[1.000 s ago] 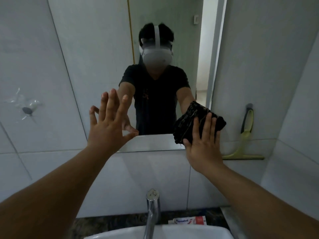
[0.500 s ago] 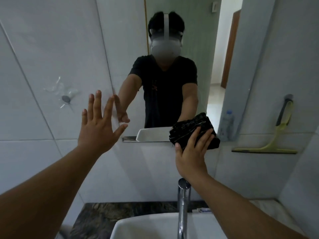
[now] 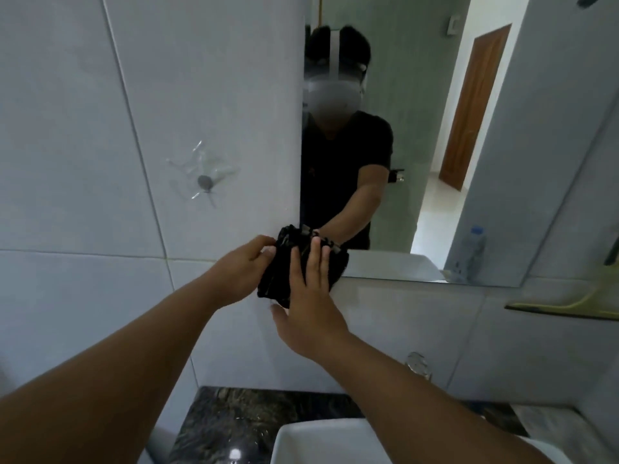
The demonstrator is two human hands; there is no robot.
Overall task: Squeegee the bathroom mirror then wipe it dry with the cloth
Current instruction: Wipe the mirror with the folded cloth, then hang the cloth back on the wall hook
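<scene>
The bathroom mirror [image 3: 418,128] hangs on the tiled wall ahead and to the right, reflecting a person in a dark shirt. A bunched black cloth [image 3: 284,272] is pressed against the mirror's lower left corner and the tile below it. My right hand [image 3: 310,296] lies flat on the cloth with fingers spread. My left hand [image 3: 243,269] pinches the cloth's left edge. The yellow-green squeegee [image 3: 569,304] rests against the wall at the far right, blade down, untouched.
A white basin [image 3: 321,440] sits below on a dark marble counter [image 3: 251,423], with a chrome tap [image 3: 418,365] partly behind my right forearm. A small wall hook [image 3: 204,182] sticks to the left tile. A plastic bottle [image 3: 469,252] shows in the mirror.
My left hand, open in the air before, has come right and taken the cloth's edge. The cloth and right hand slid to the mirror's lower left corner. My view has shifted left.
</scene>
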